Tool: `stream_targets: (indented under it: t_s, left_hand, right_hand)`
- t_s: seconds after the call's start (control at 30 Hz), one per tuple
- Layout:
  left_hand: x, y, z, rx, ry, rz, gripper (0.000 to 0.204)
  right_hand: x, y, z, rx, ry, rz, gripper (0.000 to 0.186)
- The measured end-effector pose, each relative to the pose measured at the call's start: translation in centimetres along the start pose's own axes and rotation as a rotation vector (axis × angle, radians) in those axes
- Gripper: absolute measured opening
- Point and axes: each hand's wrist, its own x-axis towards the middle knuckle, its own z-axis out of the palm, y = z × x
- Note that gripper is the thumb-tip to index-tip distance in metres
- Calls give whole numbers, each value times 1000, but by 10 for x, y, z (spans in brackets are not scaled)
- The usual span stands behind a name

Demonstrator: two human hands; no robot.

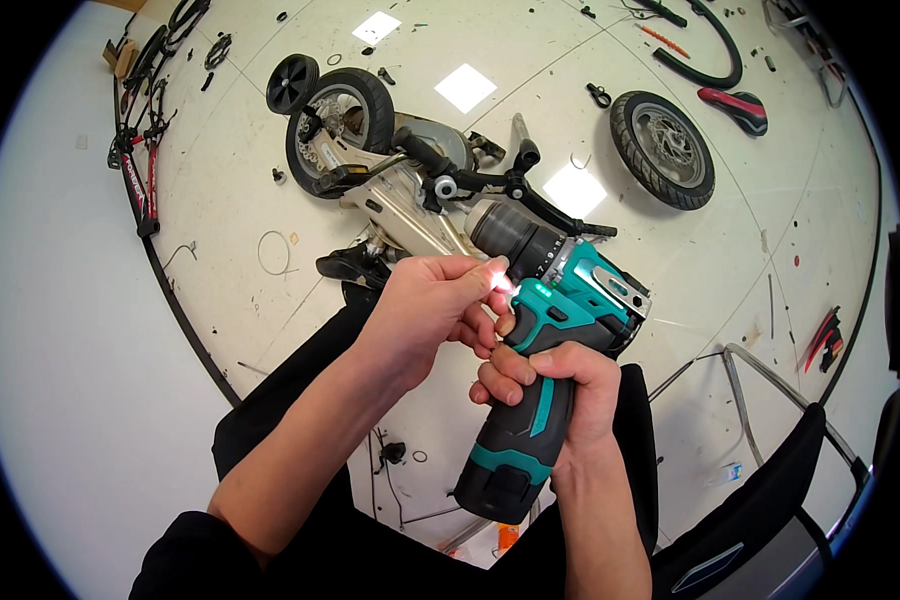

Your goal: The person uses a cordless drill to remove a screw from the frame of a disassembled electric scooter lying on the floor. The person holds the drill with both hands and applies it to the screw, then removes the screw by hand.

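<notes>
My right hand [560, 385] is wrapped round the grip of a teal and black cordless drill [545, 310], its forefinger by the trigger. The drill's chuck points up and left, toward the metal frame [395, 205] of a small bike lying on the floor. Close to the drill's front, my left hand [440, 305] is closed, thumb and fingertips pinched together. A bright light from the drill glares on those fingertips, so what they hold, if anything, cannot be made out. Black handlebar parts [510, 185] lie across the frame just beyond the chuck.
A loose wheel [662, 150] and a red and black saddle [735, 110] lie at the far right. The bike's rear wheel [340, 130] is at the far left of the frame. A red bike frame [150, 180] leans by the left wall. A folding chair [760, 490] stands at the near right. Small parts litter the floor.
</notes>
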Motion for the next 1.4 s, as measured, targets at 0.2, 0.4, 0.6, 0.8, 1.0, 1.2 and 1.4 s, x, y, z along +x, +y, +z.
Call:
stream_targets:
  t_s: [0.2,0.4,0.6,0.8,1.0,1.2,1.4]
  left_hand:
    - [0,0,-1,-4,-5,-8,28]
    - [1,0,0,-2,-11,-15,28]
    - [1,1,0,15,-9,-12,28]
    - [1,2,0,27,-1,-3,29]
    - [0,3,1,31,-2,1,30]
    - [-1,4,0,40,-7,9,30]
    - [0,6,-2,39,-56,-19,30]
  right_hand:
    - [-1,0,0,-6,7,1,32]
    - [-1,-1,1,-21,17,-6,32]
    - [-1,-1,2,-25,16,-3,32]
    - [-1,0,2,-11,23,2,32]
    - [-1,0,3,-17,33,-2,32]
    - [-2,-1,4,-18,36,-2,31]
    - [-3,-1,4,-21,36,1,31]
